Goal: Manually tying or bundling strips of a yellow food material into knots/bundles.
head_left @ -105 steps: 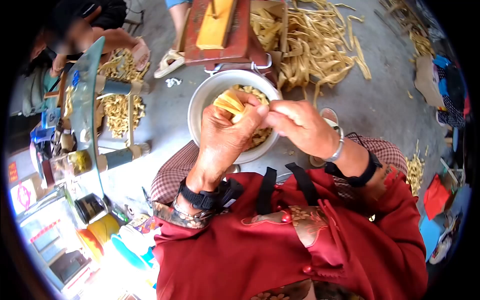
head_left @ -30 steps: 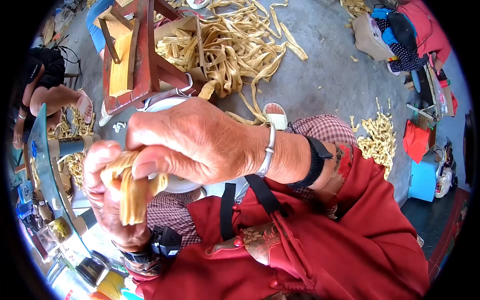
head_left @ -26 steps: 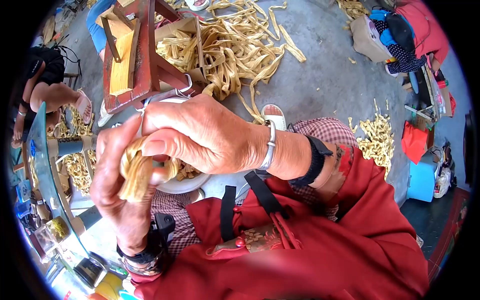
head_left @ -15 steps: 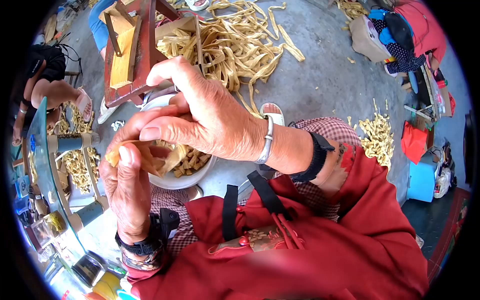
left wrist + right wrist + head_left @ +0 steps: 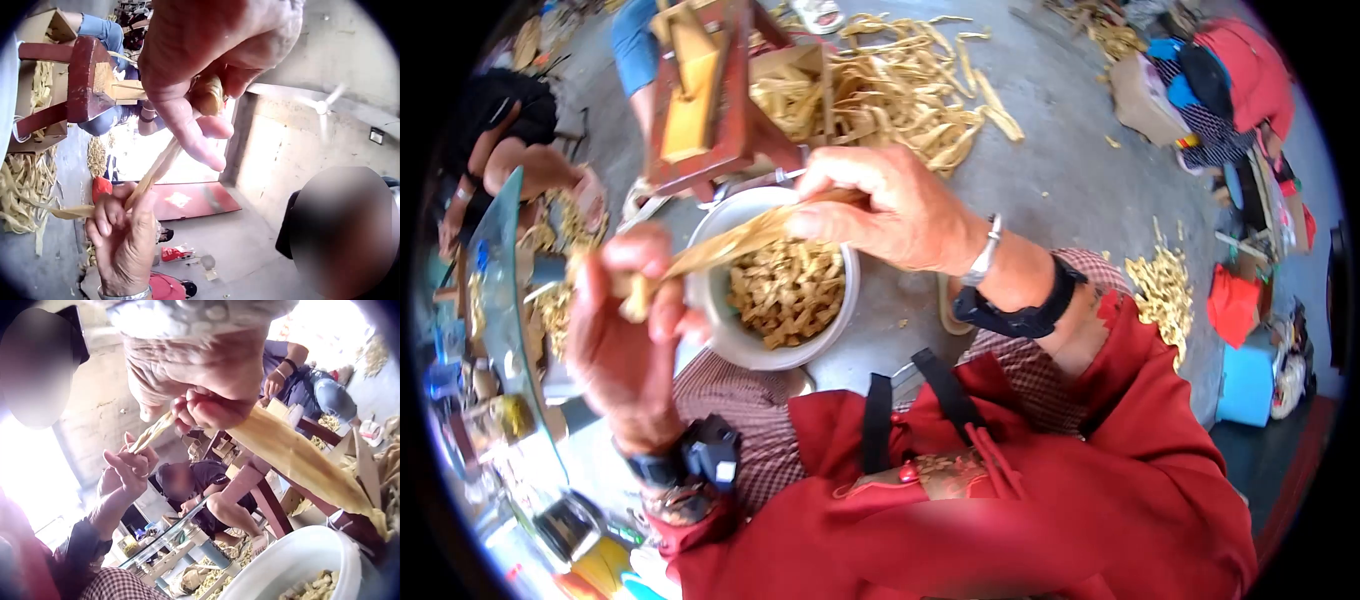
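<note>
A long, flat, yellow-brown strip (image 5: 745, 238) runs taut between my two hands, above the bowl. Its short folded end (image 5: 208, 97) is held among the curled fingers of my left hand (image 5: 628, 345), left of the bowl. My right hand (image 5: 905, 212) pinches the strip between thumb and fingers over the bowl's far right side. Past that hand, the strip's wider length (image 5: 300, 456) hangs down toward the floor in the right wrist view. The white bowl (image 5: 852, 300) below contains many small knotted pieces (image 5: 785, 295) of similar material.
A red wooden bench (image 5: 735, 130) with a yellow wood block (image 5: 690, 110) stands just beyond the bowl. Loose strips (image 5: 900, 90) pile on the floor behind it. More knotted pieces (image 5: 1160, 300) lie at right. A glass tabletop (image 5: 510, 290) is at left, with a seated person beyond.
The hands were close together around a folded loop of strip; now they are apart with the strip stretched between them. My right hand moved right and away, uncovering the bowl.
</note>
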The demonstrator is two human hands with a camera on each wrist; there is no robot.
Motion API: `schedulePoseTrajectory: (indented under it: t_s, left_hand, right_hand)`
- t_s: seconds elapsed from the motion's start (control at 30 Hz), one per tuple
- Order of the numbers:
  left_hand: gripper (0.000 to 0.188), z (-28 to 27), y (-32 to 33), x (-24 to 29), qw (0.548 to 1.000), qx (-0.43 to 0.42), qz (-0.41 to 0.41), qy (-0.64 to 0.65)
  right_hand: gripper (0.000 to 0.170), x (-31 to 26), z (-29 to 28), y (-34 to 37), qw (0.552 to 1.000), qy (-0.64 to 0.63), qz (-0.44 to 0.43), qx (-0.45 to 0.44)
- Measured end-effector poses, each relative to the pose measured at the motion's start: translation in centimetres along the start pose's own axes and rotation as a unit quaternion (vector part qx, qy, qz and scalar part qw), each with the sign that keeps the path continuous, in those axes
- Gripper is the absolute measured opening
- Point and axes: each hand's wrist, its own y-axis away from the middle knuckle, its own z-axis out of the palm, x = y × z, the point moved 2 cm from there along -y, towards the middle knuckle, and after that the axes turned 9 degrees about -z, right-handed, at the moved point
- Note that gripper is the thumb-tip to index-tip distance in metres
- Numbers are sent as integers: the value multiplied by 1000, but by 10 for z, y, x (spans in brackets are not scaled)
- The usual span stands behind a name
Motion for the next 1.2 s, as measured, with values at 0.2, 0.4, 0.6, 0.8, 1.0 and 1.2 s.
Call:
schedulePoseTrajectory:
  t_s: [0.2, 0.4, 0.6, 0.8, 1.0, 1.2]
  left_hand:
    - [50, 4, -10, -8, 916, 233, -67, -318]
    - [21, -2, -16, -7, 924, 227, -76, -299]
    - [10, -15, -23, 19, 958, 193, -8, -211]
    - [12, -25, -58, 50, 967, 194, 43, -159]
    - [14, -44, -121, 64, 955, 200, 56, -213]
    - [17, -85, -156, 55, 896, 248, 55, -363]
  right_hand:
    - [19, 7, 18, -3, 969, -133, 196, -73]
    - [28, 6, 32, -9, 952, -161, 234, -111]
    - [33, -6, 24, -33, 973, -137, 145, -112]
    - [35, 3, -9, -90, 989, 95, 2, -111]
    - [38, 44, -34, -135, 977, 197, -53, -61]
    - [36, 79, -27, -150, 940, 319, 63, -97]
